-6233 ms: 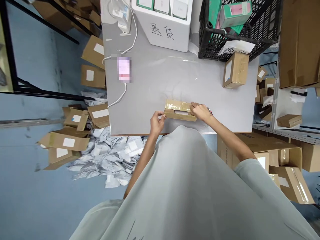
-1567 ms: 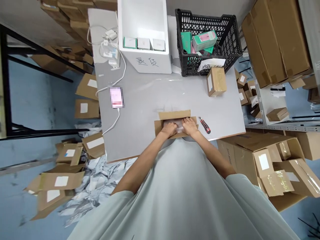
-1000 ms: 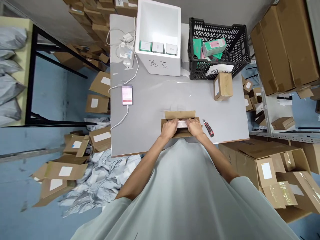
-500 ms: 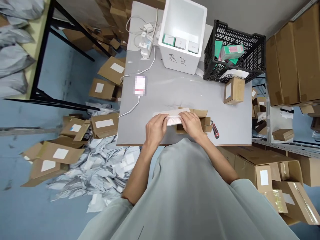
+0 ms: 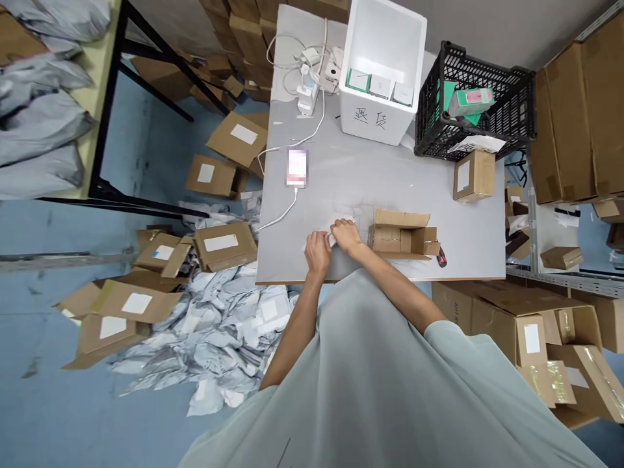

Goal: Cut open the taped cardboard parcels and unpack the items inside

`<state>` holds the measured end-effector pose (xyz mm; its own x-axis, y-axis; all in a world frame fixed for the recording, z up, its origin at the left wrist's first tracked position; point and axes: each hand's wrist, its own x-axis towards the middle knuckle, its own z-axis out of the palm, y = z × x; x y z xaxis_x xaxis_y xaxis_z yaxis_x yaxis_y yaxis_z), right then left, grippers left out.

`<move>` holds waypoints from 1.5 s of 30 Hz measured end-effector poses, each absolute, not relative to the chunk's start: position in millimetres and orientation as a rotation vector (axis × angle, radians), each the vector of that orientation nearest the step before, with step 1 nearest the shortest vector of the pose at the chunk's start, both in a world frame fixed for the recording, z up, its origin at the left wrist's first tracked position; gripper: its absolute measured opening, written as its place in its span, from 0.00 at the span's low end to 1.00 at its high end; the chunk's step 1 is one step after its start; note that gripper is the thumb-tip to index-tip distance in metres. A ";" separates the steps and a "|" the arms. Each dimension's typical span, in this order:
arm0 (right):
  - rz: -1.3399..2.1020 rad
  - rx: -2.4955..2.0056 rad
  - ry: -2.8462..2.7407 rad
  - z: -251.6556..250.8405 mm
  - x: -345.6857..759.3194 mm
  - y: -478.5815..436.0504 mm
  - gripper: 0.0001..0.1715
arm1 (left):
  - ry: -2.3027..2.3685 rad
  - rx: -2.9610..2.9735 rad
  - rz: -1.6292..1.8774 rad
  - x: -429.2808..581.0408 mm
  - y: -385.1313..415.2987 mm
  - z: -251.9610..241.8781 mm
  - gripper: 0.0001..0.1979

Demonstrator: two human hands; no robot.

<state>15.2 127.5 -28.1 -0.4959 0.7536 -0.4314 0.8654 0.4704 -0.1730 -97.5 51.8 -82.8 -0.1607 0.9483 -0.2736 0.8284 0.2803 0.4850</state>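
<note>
My left hand [image 5: 318, 253] is closed, gripping a pale, thin wrapped piece [image 5: 332, 240] low over the table. Just right of it and slightly higher, my right hand [image 5: 346, 235] is closed on the same piece. Most of that wrapped piece is covered by my fingers, so its full shape cannot be made out. To the right of my right hand, an open cardboard box [image 5: 392, 240] lies on the table with its flaps spread. A red and black utility knife [image 5: 441, 257] rests beside the box's right flap.
A phone [image 5: 297, 168] on a white cable lies to the left, below a power strip [image 5: 308, 91]. Along the back stand a white foam box [image 5: 370, 123], a black crate [image 5: 429, 130] and a small carton [image 5: 474, 177]. Grey mailer bags [image 5: 219, 325] cover the floor at left.
Both hands have shifted left relative to the open box, taking the pale piece with them. Now the piece is mostly hidden under my fingers, and the box's inside shows.
</note>
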 end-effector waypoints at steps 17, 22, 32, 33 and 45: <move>-0.434 2.895 2.016 15.0 276.6 39.9 0.32 | 1.582 1.438 0.482 -19.9 66.9 -57.3 0.24; -0.828 2.896 1.594 -10.8 329.7 43.1 0.31 | 1.669 1.472 0.345 14.1 68.9 -47.5 0.19; -0.974 2.744 1.782 -31.4 342.1 41.9 0.18 | 1.885 1.369 0.302 20.4 63.6 -48.1 0.21; -0.983 2.732 1.800 -31.7 343.3 42.2 0.18 | 1.896 1.354 0.314 20.7 63.1 -47.6 0.21; -1.185 2.565 1.888 -27.9 350.7 54.5 0.17 | 1.880 1.181 0.449 34.5 57.5 -57.4 0.16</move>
